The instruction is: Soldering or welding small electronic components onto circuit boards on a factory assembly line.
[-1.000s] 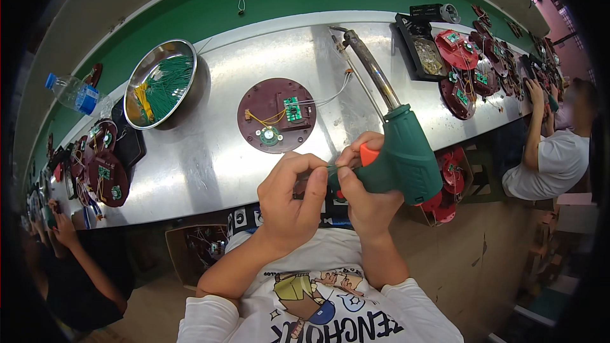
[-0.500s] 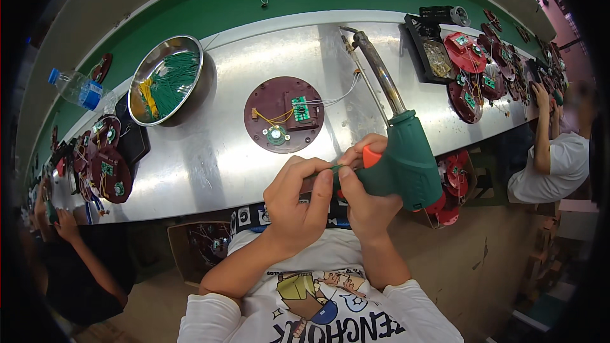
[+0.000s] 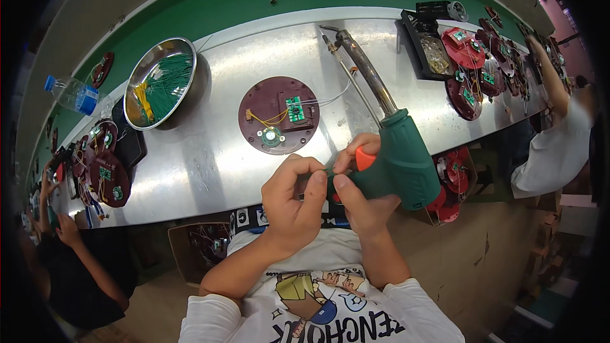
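Note:
Fingertips of my left hand [image 3: 292,197] are pinched on a thin green wire [image 3: 328,171], of which only a short bit shows. My right hand [image 3: 365,206] is wrapped round the grip of a green soldering gun [image 3: 410,159] with an orange trigger [image 3: 365,159]; its thumb meets the wire beside my left fingertips. The gun's metal barrel [image 3: 365,67] points away over the bench, a thin tube running alongside. Left of the barrel lies a round maroon plate [image 3: 257,136], bearing a small green circuit board [image 3: 296,109], yellow wires and white wires that reach toward the barrel.
A steel bowl [image 3: 193,67] of green and yellow wires stands left on the metal bench [image 3: 190,178]. Near it are a plastic bottle [image 3: 79,96] and maroon plates [image 3: 109,178]. At right are a black tray [image 3: 413,47] and more plates [image 3: 464,47]. Co-workers sit on both sides.
The whole view has shifted slightly; the gun and both hands appear a little further left. My grips stay the same. At right, a co-worker's arm has risen.

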Motion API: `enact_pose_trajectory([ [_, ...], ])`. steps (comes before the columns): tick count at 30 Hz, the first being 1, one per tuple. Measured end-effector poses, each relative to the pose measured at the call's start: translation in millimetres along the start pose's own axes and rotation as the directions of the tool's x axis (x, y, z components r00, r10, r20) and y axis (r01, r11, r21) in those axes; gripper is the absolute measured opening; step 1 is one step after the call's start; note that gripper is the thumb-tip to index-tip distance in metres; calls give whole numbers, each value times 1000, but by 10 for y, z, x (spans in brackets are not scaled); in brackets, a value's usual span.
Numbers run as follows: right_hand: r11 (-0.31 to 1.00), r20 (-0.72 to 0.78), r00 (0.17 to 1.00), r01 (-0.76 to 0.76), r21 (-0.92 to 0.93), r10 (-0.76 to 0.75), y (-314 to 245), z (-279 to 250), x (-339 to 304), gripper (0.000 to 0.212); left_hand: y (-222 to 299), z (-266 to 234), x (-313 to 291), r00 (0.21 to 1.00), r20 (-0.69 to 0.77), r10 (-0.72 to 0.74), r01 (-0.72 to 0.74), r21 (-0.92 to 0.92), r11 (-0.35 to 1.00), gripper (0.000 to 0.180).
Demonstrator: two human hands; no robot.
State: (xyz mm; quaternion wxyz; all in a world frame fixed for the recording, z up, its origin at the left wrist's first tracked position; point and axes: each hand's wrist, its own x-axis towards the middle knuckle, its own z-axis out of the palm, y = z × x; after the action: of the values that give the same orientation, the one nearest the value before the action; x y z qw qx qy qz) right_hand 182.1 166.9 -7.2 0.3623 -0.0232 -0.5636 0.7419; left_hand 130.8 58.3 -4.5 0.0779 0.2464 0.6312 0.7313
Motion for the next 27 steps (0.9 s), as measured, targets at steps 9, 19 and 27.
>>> enact_pose_trajectory([
  [9, 997, -45, 997, 63, -35, -65, 3, 20, -31, 49, 23, 17, -47, 999, 8, 47, -47, -10, 999, 10],
  [19, 972, 110, 994, 6, -237, 20, -193, -433, 2, 35, 38, -376, 612, 892, 99, 442, -401, 626, 669, 8],
  [27, 888, 81, 983, -111, -447, 164, -139, -740, -89, 29, -155, -448, 738, 897, 172, 408, -384, 762, 521, 9],
])
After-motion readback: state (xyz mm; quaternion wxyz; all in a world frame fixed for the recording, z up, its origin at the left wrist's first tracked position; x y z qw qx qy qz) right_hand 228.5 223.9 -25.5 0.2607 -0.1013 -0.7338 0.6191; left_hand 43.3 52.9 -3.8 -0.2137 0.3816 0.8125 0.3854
